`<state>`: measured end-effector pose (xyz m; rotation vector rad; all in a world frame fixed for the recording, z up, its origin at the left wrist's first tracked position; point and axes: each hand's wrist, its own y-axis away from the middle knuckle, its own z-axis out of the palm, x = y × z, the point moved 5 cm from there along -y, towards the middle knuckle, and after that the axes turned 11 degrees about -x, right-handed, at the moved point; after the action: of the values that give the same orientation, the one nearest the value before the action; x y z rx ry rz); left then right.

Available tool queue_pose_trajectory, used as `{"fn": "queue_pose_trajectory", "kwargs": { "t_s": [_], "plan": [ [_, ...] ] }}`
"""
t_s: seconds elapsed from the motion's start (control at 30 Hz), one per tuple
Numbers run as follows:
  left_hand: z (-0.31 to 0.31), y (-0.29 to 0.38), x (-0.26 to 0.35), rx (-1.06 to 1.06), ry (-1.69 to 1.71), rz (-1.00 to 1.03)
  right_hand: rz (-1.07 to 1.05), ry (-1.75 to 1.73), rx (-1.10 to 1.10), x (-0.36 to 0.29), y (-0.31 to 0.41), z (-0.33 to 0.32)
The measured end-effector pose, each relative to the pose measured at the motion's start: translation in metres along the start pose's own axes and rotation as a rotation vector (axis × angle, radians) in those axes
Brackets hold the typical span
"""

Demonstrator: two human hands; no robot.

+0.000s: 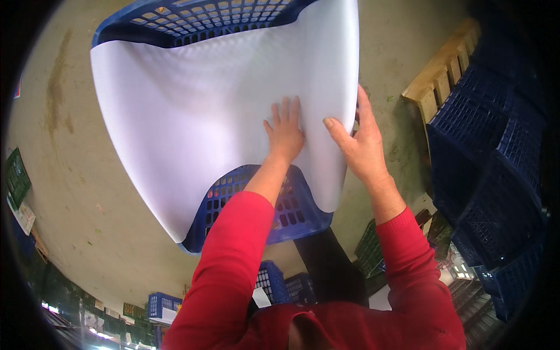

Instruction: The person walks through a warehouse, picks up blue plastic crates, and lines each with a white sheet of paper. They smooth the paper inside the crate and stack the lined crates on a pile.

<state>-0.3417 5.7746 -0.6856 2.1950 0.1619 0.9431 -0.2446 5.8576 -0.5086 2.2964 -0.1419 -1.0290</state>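
A large white sheet, perhaps paper (pixel 197 109), lies curved inside a blue plastic crate (pixel 321 221), its sides rising above the rim. My left hand (pixel 286 135) rests on the sheet's inner face with fingers spread, holding nothing. My right hand (pixel 365 144) grips the sheet's raised right edge, thumb on the inner side and fingers behind it. The crate's slotted walls show at the far and near ends; what lies under the sheet is hidden.
Stacked dark blue crates (pixel 472 144) stand on the right beside a wooden pallet (pixel 431 87). A green crate (pixel 367 249) sits at lower right. More blue crates (pixel 271 280) are behind my arms, and a green crate (pixel 18 177) is at far left on the concrete floor (pixel 74 183).
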Motion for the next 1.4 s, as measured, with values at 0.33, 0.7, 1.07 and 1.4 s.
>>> {"fn": "queue_pose_trajectory", "kwargs": {
  "t_s": [0.33,0.7,1.07,1.4],
  "plan": [
    [0.026,-0.015,-0.022,-0.008,-0.374,-0.168,-0.017,-0.075,-0.046,-0.005,-0.006,0.01],
    [-0.025,0.09,0.047,-0.026,1.084,0.116,0.183,-0.078,-0.082,0.008,-0.016,0.018],
    [0.018,0.166,0.076,-0.241,0.698,-0.001,0.211,-0.065,-0.13,0.015,-0.019,0.024],
    [-0.229,0.23,-0.103,0.716,0.279,-0.171,0.11,-0.104,-0.115,0.008,-0.028,0.026]
  ]
}}
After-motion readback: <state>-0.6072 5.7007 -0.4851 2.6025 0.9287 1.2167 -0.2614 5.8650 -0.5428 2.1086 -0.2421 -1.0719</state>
